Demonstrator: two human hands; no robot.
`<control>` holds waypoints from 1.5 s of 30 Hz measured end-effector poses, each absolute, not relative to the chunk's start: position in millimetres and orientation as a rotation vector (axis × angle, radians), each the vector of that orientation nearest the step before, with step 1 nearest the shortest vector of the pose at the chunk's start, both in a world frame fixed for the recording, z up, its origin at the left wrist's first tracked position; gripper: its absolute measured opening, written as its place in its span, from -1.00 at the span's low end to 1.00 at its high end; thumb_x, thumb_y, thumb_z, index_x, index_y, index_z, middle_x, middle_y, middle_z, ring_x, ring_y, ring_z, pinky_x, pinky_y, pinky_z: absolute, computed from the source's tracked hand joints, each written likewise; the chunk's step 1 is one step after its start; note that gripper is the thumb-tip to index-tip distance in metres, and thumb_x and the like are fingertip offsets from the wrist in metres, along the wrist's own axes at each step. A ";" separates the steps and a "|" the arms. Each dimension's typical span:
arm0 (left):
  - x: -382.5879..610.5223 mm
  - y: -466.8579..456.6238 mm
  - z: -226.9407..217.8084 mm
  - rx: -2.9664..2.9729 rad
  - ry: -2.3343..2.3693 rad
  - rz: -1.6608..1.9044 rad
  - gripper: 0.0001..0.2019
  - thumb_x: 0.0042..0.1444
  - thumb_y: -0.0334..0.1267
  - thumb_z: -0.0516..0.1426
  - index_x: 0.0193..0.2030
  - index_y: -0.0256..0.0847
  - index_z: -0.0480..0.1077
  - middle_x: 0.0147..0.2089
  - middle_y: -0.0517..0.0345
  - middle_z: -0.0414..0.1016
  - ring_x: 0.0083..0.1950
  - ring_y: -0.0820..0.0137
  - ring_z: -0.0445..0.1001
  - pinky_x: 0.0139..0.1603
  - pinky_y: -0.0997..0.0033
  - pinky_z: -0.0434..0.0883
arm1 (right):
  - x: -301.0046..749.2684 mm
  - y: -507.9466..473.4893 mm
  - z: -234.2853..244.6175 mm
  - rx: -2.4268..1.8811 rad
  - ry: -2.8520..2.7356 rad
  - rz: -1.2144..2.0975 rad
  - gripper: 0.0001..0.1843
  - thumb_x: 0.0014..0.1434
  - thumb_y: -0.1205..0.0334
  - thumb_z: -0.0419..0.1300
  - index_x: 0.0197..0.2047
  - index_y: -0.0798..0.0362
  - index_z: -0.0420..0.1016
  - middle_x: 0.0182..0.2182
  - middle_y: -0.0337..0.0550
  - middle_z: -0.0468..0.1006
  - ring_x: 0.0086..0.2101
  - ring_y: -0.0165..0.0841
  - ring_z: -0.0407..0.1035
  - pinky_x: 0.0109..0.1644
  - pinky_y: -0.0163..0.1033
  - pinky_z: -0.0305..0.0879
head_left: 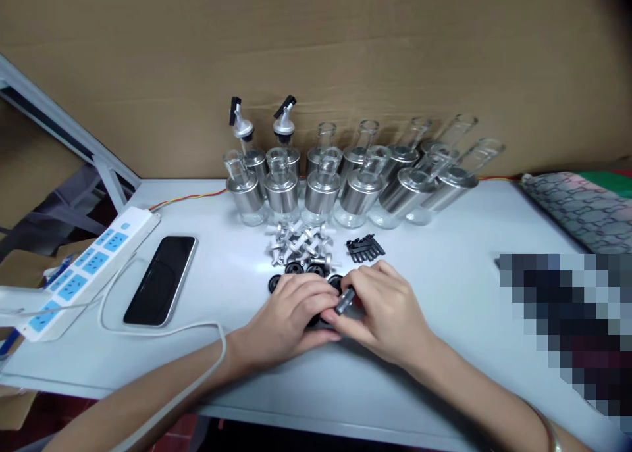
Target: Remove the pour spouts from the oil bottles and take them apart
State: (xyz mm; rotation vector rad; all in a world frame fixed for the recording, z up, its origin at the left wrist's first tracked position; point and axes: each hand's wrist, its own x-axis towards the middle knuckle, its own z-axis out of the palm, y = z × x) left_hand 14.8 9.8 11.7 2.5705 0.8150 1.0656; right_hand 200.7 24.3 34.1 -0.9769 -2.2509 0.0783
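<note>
My left hand [295, 312] and my right hand [388, 314] meet above the front of the table. Between my right thumb and index finger is pinched a small dark grey piece [346, 301]. My left fingers are curled around something that they mostly hide; a bit of black shows below the fingertips. Just beyond my hands lie several round black rings [295, 268], partly covered by my left hand. Behind these is a heap of silver pourer spouts [299, 241]. Small black levers [364, 247] lie in a bunch beyond my right hand.
Glass bottles with steel sleeves [322, 192] stand in two rows at the back; two carry pourers [285, 124] with black levers. At left are a phone [160, 281], a power strip [93, 268] and a white cable [148, 332] crossing my left forearm. A patterned item [582, 205] lies at right.
</note>
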 end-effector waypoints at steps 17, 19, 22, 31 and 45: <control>15.4 4.0 18.8 2.632 0.937 0.787 -0.84 0.36 -0.29 -0.12 -0.02 -0.22 0.20 -0.21 0.10 0.45 -0.18 0.34 0.31 -0.17 0.33 0.14 | 203.9 24.5 39.2 -1.010 -2.273 -0.111 -0.39 0.40 0.21 -0.27 -0.65 0.05 0.25 -0.79 -0.28 0.29 -0.73 -0.48 0.12 -0.49 -0.29 -0.03; 14.9 5.1 19.1 2.652 0.924 0.784 -0.87 0.36 -0.31 -0.10 -0.04 -0.20 0.20 -0.21 0.13 0.46 -0.17 0.34 0.32 -0.16 0.32 0.13 | 204.5 25.6 38.1 -1.013 -2.233 -0.033 -0.43 0.38 0.33 -0.26 -0.65 0.04 0.19 -0.79 -0.31 0.25 -0.74 -0.49 0.08 -0.51 -0.30 -0.04; 12.9 6.6 19.7 2.606 0.947 0.786 -0.87 0.34 -0.27 -0.06 -0.03 -0.21 0.19 -0.21 0.12 0.46 -0.19 0.35 0.32 -0.14 0.32 0.13 | 208.8 32.4 36.3 -1.139 -2.152 0.159 -0.53 0.36 0.28 -0.16 -0.60 0.03 0.17 -0.76 -0.34 0.24 -0.72 -0.49 0.09 -0.54 -0.35 -0.01; 5.6 10.9 16.3 2.456 1.059 0.920 -0.81 0.28 -0.31 0.01 0.01 -0.16 0.16 -0.16 0.09 0.45 -0.16 0.33 0.34 -0.13 0.30 0.15 | 260.7 79.6 29.7 -1.623 -2.077 0.302 -0.69 0.25 0.18 -0.02 -0.52 0.02 0.26 -0.59 -0.23 0.40 -0.55 -0.37 0.28 -0.46 -0.30 0.12; 4.4 11.0 13.8 2.451 1.018 0.932 -0.81 0.29 -0.31 0.02 0.02 -0.20 0.16 -0.16 0.09 0.43 -0.15 0.35 0.31 -0.10 0.30 0.14 | 280.1 88.5 6.5 -1.877 -2.138 0.152 -0.84 0.13 0.33 0.04 -0.32 0.07 0.46 -0.43 -0.07 0.55 -0.42 -0.23 0.42 -0.36 -0.22 0.20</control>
